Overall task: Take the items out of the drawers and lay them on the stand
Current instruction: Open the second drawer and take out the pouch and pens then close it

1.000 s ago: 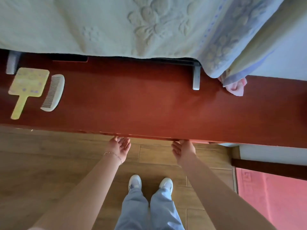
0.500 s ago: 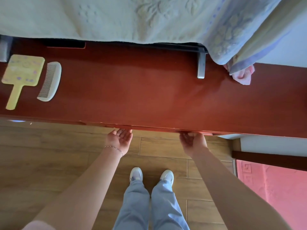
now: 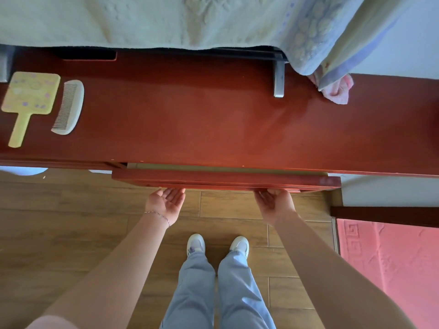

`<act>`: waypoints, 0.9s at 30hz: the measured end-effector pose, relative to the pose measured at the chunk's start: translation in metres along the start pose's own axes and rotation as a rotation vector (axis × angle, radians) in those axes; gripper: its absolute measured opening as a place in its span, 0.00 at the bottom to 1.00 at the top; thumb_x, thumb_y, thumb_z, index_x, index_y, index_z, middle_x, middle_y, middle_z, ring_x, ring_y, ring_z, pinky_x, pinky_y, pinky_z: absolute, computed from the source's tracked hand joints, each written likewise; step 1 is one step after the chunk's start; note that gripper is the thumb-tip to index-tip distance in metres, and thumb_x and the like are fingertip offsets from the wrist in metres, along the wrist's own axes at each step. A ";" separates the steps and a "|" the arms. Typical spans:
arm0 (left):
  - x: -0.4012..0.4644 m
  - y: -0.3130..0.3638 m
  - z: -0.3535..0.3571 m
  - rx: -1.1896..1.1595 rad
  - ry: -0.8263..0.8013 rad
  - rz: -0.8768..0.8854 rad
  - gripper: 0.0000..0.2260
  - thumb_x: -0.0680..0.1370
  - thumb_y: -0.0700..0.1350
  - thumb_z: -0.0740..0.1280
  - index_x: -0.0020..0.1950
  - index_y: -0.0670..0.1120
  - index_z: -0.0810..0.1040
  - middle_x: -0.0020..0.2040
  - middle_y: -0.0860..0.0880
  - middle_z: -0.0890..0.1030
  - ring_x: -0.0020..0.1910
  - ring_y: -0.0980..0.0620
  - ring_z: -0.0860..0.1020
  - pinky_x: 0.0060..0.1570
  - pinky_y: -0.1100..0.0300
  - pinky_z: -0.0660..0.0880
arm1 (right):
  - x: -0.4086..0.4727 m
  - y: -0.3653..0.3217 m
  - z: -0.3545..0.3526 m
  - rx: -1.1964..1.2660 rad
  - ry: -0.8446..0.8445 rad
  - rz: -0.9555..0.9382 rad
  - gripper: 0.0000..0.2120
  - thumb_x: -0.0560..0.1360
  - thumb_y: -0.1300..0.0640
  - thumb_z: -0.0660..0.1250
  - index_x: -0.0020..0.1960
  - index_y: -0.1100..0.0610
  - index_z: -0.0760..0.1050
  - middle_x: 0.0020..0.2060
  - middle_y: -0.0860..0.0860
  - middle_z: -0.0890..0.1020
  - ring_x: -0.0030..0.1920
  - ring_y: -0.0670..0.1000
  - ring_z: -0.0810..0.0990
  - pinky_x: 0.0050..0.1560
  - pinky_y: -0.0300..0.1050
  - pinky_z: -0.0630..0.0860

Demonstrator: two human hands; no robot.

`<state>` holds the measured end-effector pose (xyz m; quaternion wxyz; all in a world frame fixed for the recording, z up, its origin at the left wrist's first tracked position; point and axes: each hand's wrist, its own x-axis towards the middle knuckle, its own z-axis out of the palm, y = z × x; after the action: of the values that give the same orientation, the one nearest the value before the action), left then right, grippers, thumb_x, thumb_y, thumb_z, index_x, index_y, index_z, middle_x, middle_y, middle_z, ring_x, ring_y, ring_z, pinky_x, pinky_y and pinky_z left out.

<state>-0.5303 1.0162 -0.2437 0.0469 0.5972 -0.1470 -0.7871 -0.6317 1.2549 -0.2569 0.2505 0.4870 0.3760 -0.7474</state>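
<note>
The red wooden stand (image 3: 190,119) runs across the view. Its middle drawer (image 3: 225,179) is pulled out a little, showing only a thin pale strip of its inside; no contents are visible. My left hand (image 3: 166,203) is palm up under the drawer front's left part, its fingertips hooked beneath the lower edge. My right hand (image 3: 275,205) holds the lower edge in the same way further right. A yellow hand mirror (image 3: 31,96) and a white comb (image 3: 69,106) lie side by side on the stand's left end.
A pale blanket (image 3: 166,20) hangs over the stand's back edge, with a pink cloth (image 3: 337,89) at its right corner. A grey metal bracket (image 3: 279,79) stands on the top. My feet are on the wooden floor; a pink rug (image 3: 392,269) lies to the right.
The drawer has slid out a little toward me with both hands under its front edge. Both hands now sit lower in the view.
</note>
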 end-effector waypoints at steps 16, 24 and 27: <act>-0.015 -0.014 -0.033 0.014 0.045 -0.025 0.20 0.83 0.45 0.47 0.71 0.36 0.61 0.68 0.38 0.68 0.65 0.41 0.71 0.62 0.51 0.69 | -0.017 0.021 -0.033 -0.036 0.040 0.012 0.11 0.74 0.69 0.52 0.43 0.62 0.72 0.42 0.57 0.78 0.47 0.55 0.77 0.63 0.51 0.72; -0.019 -0.017 -0.042 0.019 0.041 -0.032 0.20 0.83 0.45 0.48 0.71 0.36 0.60 0.69 0.38 0.68 0.66 0.41 0.70 0.62 0.51 0.68 | -0.022 0.026 -0.040 -0.044 0.058 0.009 0.10 0.75 0.67 0.53 0.43 0.62 0.73 0.42 0.57 0.78 0.49 0.55 0.77 0.61 0.49 0.74; -0.020 -0.018 -0.045 0.022 0.049 -0.032 0.20 0.83 0.45 0.48 0.71 0.36 0.61 0.68 0.38 0.69 0.65 0.41 0.71 0.60 0.51 0.69 | -0.022 0.028 -0.043 -0.050 0.063 0.009 0.10 0.75 0.67 0.54 0.44 0.61 0.73 0.42 0.57 0.78 0.48 0.54 0.77 0.60 0.49 0.75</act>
<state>-0.4802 1.0303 -0.2416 0.0315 0.6189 -0.1449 -0.7714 -0.5790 1.2736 -0.2558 0.2538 0.5057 0.4001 -0.7209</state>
